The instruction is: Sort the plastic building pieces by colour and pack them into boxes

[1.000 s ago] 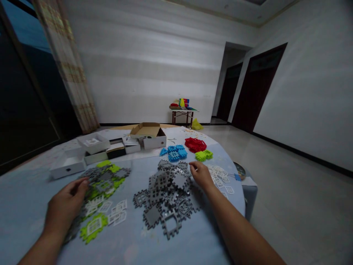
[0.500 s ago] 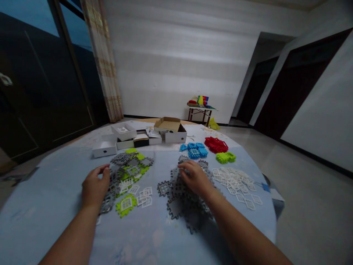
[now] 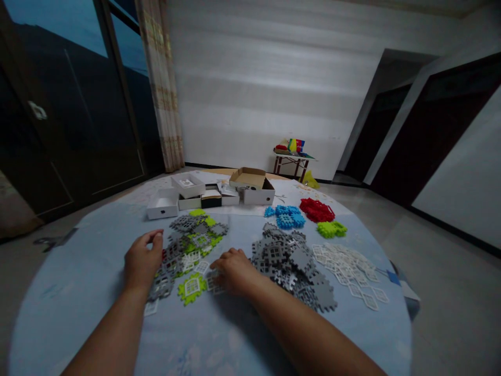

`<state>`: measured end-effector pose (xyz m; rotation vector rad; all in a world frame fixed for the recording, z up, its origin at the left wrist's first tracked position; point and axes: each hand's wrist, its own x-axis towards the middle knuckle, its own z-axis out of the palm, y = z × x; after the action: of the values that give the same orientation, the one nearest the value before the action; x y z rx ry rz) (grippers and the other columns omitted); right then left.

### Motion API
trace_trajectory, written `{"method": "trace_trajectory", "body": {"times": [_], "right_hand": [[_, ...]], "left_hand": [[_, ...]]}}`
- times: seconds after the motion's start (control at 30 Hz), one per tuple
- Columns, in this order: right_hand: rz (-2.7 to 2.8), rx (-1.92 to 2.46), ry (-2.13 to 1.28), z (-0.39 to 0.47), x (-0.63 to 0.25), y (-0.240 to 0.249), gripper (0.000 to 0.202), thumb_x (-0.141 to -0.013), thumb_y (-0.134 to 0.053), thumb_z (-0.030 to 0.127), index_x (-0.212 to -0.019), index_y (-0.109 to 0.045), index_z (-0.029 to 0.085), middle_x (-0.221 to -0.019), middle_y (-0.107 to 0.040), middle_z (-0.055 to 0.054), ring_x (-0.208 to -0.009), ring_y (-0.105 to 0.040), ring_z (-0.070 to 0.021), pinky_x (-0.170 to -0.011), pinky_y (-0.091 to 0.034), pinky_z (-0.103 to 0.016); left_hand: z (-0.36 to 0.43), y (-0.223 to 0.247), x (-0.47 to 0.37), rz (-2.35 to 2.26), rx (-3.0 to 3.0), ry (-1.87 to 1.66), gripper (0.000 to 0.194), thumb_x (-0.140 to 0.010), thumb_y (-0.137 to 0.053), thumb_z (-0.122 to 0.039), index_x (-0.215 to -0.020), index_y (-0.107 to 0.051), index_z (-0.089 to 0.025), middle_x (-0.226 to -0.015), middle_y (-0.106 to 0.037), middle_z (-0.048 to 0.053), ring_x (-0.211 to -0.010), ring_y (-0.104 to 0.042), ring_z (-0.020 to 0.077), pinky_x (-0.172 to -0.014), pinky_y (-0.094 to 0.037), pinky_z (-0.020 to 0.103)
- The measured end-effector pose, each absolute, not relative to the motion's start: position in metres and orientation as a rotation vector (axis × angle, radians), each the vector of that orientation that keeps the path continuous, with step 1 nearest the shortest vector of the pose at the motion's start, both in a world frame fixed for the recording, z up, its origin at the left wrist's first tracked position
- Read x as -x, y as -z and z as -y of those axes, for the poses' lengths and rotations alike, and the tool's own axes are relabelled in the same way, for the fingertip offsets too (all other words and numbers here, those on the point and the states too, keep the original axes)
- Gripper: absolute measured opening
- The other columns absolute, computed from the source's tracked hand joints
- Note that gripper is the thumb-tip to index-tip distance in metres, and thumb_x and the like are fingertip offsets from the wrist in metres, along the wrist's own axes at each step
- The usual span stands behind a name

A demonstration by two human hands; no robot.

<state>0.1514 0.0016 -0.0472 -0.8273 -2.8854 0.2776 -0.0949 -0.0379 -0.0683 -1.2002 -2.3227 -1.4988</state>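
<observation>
My left hand (image 3: 143,259) is at the left edge of the mixed pile, thumb and fingers curled together; a bit of red shows beside it, and what it holds is too small to name. Over some white window frames (image 3: 215,283) reaches my right hand (image 3: 235,271), fingers bent downward, their tips partly hidden. The mixed pile (image 3: 195,237) has gray, green and white pieces. A green piece with a white frame (image 3: 192,286) lies between my hands. To the right of my right hand is a big heap of gray toothed pieces (image 3: 291,261).
Behind the piles stand open boxes (image 3: 256,194). Blue pieces (image 3: 287,216), red pieces (image 3: 317,210), green pieces (image 3: 331,228) and a spread of white frames (image 3: 352,269) lie on the right side of the table. A small side table (image 3: 291,156) stands by the wall.
My right hand has moved left, off the gray heap and over the white frames. The gray heap is now uncovered. The camera view has shifted slightly left.
</observation>
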Motion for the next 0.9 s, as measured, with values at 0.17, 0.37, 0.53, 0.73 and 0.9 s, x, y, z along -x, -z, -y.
{"method": "trace_trajectory", "body": {"times": [0.17,0.37,0.53,0.73,0.9], "right_hand": [[2.683,0.917,-0.453,-0.013,-0.157,0.041,0.033,-0.079,-0.056,0.019,-0.111,-0.064,0.022,-0.096,-0.066,-0.006,-0.090,-0.058,-0.0168,-0.081,-0.041,-0.025],[2.746,1.040,-0.593,-0.021,-0.155,0.030,0.035,-0.078,-0.058,0.024,-0.112,-0.064,0.021,-0.095,-0.070,-0.004,-0.088,-0.064,-0.0164,-0.075,-0.045,-0.022],[2.942,1.188,-0.351,-0.025,-0.146,0.032,0.034,-0.075,-0.059,0.025,-0.108,-0.066,0.018,-0.103,-0.069,-0.012,-0.097,-0.064,-0.0248,-0.078,-0.048,-0.030],[2.988,1.233,-0.292,-0.030,-0.141,0.025,0.026,-0.070,-0.065,0.028,-0.092,-0.071,0.017,-0.097,-0.070,-0.016,-0.093,-0.065,-0.0297,-0.076,-0.048,-0.037],[2.910,1.175,-0.223,-0.027,-0.143,0.027,0.029,-0.071,-0.066,0.032,-0.097,-0.067,0.020,-0.105,-0.067,-0.012,-0.100,-0.060,-0.0274,-0.082,-0.044,-0.038]], "left_hand": [[0.038,0.068,0.097,2.336,1.129,1.574,0.039,-0.077,-0.042,-0.043,-0.095,-0.066,-0.018,-0.095,-0.069,0.007,-0.092,-0.061,0.0218,-0.087,-0.045,0.032],[0.040,0.069,0.103,2.364,1.055,1.630,0.040,-0.076,-0.042,-0.040,-0.095,-0.067,-0.016,-0.093,-0.070,0.007,-0.091,-0.062,0.0220,-0.085,-0.046,0.032],[0.039,0.071,0.104,2.371,1.027,1.654,0.039,-0.075,-0.043,-0.041,-0.094,-0.067,-0.017,-0.092,-0.070,0.007,-0.090,-0.063,0.0231,-0.084,-0.047,0.033],[0.038,0.073,0.104,2.382,1.053,1.652,0.040,-0.075,-0.043,-0.040,-0.095,-0.067,-0.016,-0.094,-0.070,0.008,-0.091,-0.063,0.0225,-0.084,-0.047,0.032],[0.038,0.071,0.104,2.408,1.054,1.617,0.038,-0.076,-0.045,-0.039,-0.097,-0.067,-0.016,-0.093,-0.070,0.008,-0.089,-0.063,0.0216,-0.081,-0.046,0.031]]}}
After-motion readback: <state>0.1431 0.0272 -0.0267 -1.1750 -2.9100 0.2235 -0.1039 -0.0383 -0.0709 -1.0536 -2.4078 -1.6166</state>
